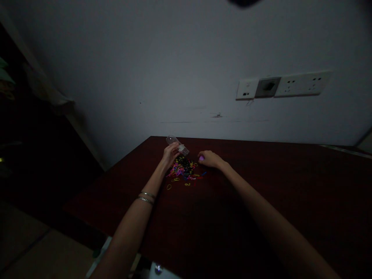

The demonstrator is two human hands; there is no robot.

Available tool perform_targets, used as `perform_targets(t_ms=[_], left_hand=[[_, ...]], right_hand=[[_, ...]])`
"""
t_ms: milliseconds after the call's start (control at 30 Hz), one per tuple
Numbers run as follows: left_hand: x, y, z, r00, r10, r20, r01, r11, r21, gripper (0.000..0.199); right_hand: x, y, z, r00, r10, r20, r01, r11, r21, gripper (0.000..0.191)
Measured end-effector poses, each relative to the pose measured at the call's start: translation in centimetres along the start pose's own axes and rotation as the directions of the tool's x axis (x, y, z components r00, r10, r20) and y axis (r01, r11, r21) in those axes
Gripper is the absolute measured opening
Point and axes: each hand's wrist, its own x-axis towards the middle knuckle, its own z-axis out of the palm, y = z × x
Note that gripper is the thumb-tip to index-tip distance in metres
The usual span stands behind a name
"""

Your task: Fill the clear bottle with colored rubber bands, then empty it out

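Note:
A clear plastic container (173,140) lies tilted above the pile, and my left hand (170,154) is closed on its near side. Small coloured bands (183,167), black, pink, yellow and blue, lie in a loose heap on the dark red table (197,224), just right of that hand. A few yellow bands are scattered in front of the heap. To the right of the bands, my right hand (209,159) has its fingers curled round a small purple object (201,158), partly hidden by the fingers.
Behind the table stands a pale wall (186,77) with sockets and switches (296,84) at the right. The table's left edge drops toward a dark area and a tiled floor (43,252). A white item (162,271) shows below the front edge.

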Motion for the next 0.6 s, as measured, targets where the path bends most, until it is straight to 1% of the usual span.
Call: perform_targets(t_ms=[67, 167, 267, 333, 433, 600], left_hand=[[0.1, 0.0, 0.1, 0.999, -0.006, -0.046, 0.005, 1.0, -0.026, 0.026], [0.4, -0.2, 0.1, 0.99, -0.024, -0.142, 0.013, 0.997, -0.077, 0.024], [0.7, -0.5, 0.2, 0.978, -0.069, -0.195, 0.04, 0.988, -0.147, 0.025], [0.8, -0.7, 0.5, 0.974, -0.097, -0.205, 0.055, 0.978, -0.202, 0.024], [0.7, -0.9, 1.2, 0.97, -0.136, -0.201, 0.08, 0.961, -0.264, 0.022], [0.5, -1.4, 2.1, 0.964, -0.172, -0.202, 0.093, 0.932, -0.35, 0.02]], right_hand=[[0.3, 0.2, 0.1, 0.996, -0.029, -0.086, 0.042, 0.989, 0.144, 0.033], [1.1, 0.2, 0.4, 0.972, -0.048, -0.231, 0.132, 0.923, 0.363, 0.033], [1.6, -0.1, 0.4, 0.928, -0.065, -0.368, 0.242, 0.855, 0.459, 0.032], [1.7, -0.6, 0.3, 0.893, -0.093, -0.441, 0.315, 0.829, 0.463, 0.03], [1.4, -1.5, 0.0, 0.849, -0.145, -0.508, 0.392, 0.817, 0.423, 0.028], [0.8, -2.5, -0.8, 0.764, -0.294, -0.574, 0.504, 0.827, 0.248, 0.025]])
